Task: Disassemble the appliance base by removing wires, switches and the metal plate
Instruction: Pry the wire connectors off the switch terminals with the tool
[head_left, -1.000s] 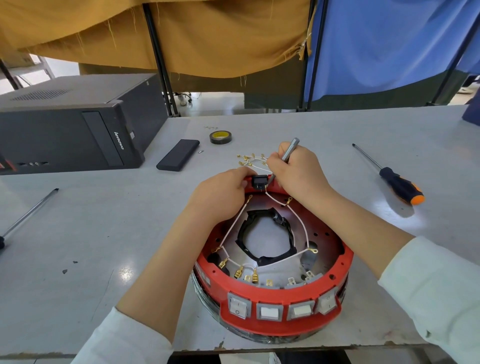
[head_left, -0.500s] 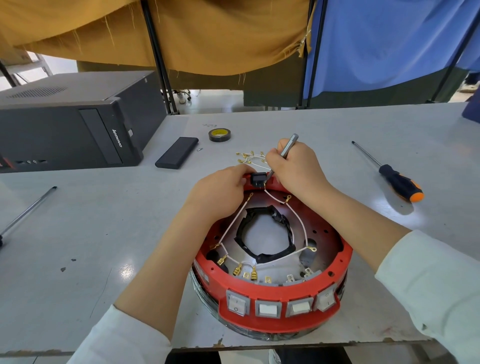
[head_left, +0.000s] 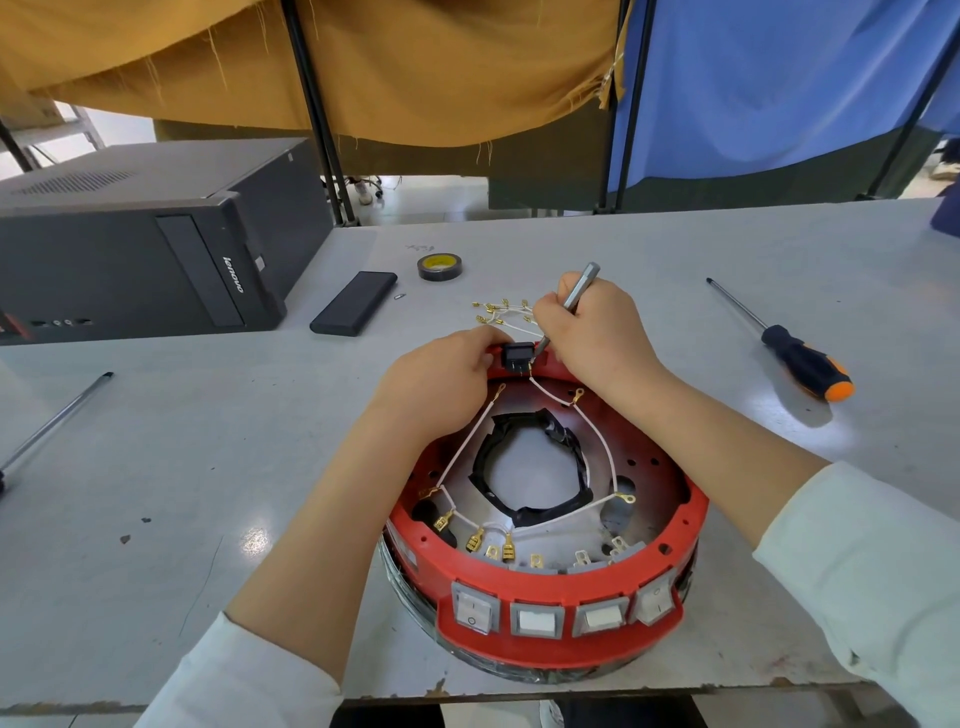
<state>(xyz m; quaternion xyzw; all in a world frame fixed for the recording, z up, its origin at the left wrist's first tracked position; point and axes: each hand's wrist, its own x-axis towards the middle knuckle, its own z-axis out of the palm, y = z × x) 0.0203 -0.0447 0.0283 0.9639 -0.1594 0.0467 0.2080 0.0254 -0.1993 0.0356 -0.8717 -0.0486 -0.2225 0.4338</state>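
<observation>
The round red appliance base (head_left: 545, 582) lies near the table's front edge, with several grey rocker switches (head_left: 535, 621) along its front wall. White wires (head_left: 605, 452) with brass terminals cross the metal plate (head_left: 644, 467) inside. At the far rim, my left hand (head_left: 441, 382) grips the rim beside a small black switch (head_left: 517, 356). My right hand (head_left: 592, 332) holds a thin grey metal tool (head_left: 576, 291) whose tip meets the right side of that switch. A loose bundle of removed wires (head_left: 501, 314) lies just beyond the base.
An orange-and-black screwdriver (head_left: 802, 358) lies to the right. A roll of tape (head_left: 440, 266) and a flat black case (head_left: 354, 303) sit behind the base. A black computer tower (head_left: 140, 239) fills the left. A metal rod (head_left: 52, 423) lies at the far left.
Both hands stay at the black switch on the far rim; the tool has barely shifted. The camera view has drifted slightly.
</observation>
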